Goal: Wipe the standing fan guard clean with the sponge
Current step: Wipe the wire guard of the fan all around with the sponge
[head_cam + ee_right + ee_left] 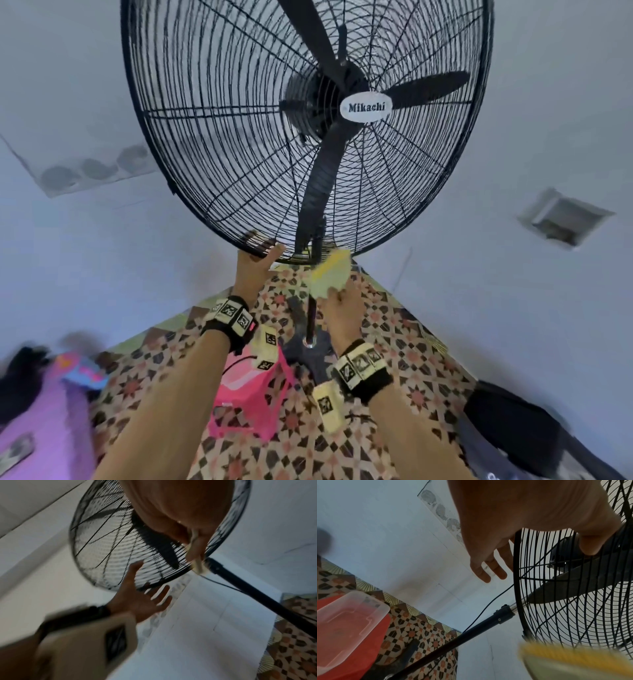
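The big black wire fan guard [222, 137] fills the upper head view, with dark blades and a white Mikachi badge behind the wires. My left hand [258, 263] reaches up to the guard's bottom rim. Its fingers [488, 568] are straight and spread behind the rim, and the thumb [590, 545] lies against the guard [573, 615]. My right hand [342, 301] grips a yellow sponge [330, 274] and holds it at the rim's lowest point, beside the stand pole [311, 318]. In the right wrist view the sponge [199, 562] shows between my fingers, against the guard [111, 547].
A pink basin [250, 394] with a clear plastic box [347, 622] on it stands on the patterned floor below my arms. A black bag [513, 428] lies at the right and purple cloth [41, 428] at the left. The fan's cord [488, 605] hangs near the pale wall.
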`<state>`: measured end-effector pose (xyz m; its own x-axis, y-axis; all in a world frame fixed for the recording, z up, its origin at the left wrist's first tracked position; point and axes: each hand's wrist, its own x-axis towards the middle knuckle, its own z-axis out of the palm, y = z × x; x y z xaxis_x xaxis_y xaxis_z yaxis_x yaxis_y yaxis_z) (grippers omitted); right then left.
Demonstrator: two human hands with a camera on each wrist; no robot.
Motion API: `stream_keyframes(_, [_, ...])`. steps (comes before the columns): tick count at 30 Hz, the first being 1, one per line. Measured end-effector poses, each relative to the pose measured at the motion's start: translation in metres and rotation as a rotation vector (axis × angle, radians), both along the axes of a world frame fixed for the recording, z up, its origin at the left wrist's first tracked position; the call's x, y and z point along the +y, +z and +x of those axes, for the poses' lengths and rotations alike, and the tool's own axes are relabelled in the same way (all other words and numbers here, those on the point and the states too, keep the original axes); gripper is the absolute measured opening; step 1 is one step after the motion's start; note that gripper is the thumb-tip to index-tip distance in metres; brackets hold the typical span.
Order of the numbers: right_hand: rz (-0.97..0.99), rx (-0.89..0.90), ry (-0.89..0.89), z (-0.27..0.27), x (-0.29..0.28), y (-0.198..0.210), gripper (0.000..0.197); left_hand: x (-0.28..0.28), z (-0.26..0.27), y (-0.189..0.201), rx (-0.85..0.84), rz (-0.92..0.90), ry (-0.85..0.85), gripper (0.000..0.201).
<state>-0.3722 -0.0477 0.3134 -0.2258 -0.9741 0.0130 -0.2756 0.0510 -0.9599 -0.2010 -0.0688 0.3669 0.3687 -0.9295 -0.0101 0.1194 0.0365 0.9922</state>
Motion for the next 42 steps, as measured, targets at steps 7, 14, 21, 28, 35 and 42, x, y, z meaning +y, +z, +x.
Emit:
stream_keyframes(7, [-0.204, 0.179, -0.048, 0.002, 0.009, 0.037, 0.033, -0.004, -0.026, -0.013, 0.135, 0.032, 0.009, 0.080])
stream_keyframes(14, [-0.282, 0.134, 0.069, -0.013, 0.025, 0.027, 0.017, -0.007, -0.022, -0.024, 0.123, 0.013, 0.037, 0.066])
stream_keyframes(21, [-0.291, 0.272, -0.038, 0.000, 0.010, 0.043, 0.026, -0.008, -0.020, -0.026, 0.071, -0.020, -0.014, 0.050])
stream_keyframes(28, [-0.332, 0.248, -0.088, -0.010, 0.018, 0.051, 0.029, -0.015, -0.013, -0.036, 0.003, -0.004, -0.018, 0.067])
stream_keyframes(35, [-0.259, 0.394, -0.036, -0.004, 0.013, 0.060, 0.031, -0.022, -0.011, -0.042, -0.039, 0.040, -0.012, 0.055])
stream_keyframes(42, [-0.263, 0.094, 0.081, -0.015, 0.017, 0.095, 0.030, -0.022, -0.007, -0.046, -0.015, 0.054, -0.024, 0.067])
